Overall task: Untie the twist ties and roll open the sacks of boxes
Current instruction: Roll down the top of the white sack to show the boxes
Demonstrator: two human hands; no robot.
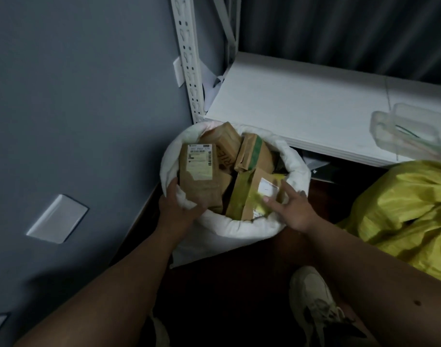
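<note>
A white sack stands on the dark floor with its mouth open and its rim rolled down into a thick collar. Several brown cardboard boxes with labels and green tape fill it. My left hand grips the rolled rim at the sack's left front, thumb outside, fingers curled over the edge. My right hand hovers at the right front of the rim, fingers spread and relaxed, fingertips by a yellow-green taped box. A yellow sack lies crumpled to the right. No twist tie shows.
A white shelf board on a perforated metal upright sits just behind the sack. A clear plastic container rests on the shelf's right end. A grey wall closes the left side. My shoe is on the floor below.
</note>
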